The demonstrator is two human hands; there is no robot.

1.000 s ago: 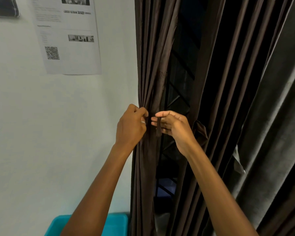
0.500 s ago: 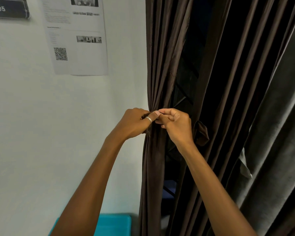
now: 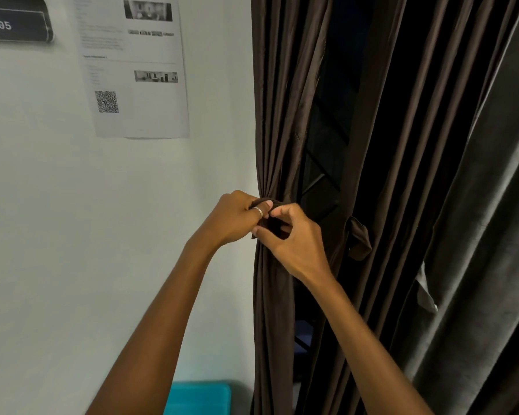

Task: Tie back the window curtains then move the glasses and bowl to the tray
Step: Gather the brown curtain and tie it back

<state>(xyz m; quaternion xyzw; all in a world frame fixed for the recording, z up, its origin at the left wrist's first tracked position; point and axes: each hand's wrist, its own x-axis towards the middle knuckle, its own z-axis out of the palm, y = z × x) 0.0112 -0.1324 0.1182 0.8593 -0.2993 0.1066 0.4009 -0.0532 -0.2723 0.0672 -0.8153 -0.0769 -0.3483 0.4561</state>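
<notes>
Brown curtain (image 3: 277, 115) is hanging bunched, left hand (image 3: 231, 218) and right hand (image 3: 294, 244) are both pinching its tie band (image 3: 279, 202) (teal tub (image 3: 198, 396) below, can't see inside).

A numbered room with a window
A dark sign (image 3: 12, 23) reading "05" and a printed paper (image 3: 138, 70) with a square code hang on the white wall (image 3: 72, 235) beside long brown curtains (image 3: 282, 115)

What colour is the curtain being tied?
The curtain is plain dark brown; head view shows it best.
</notes>
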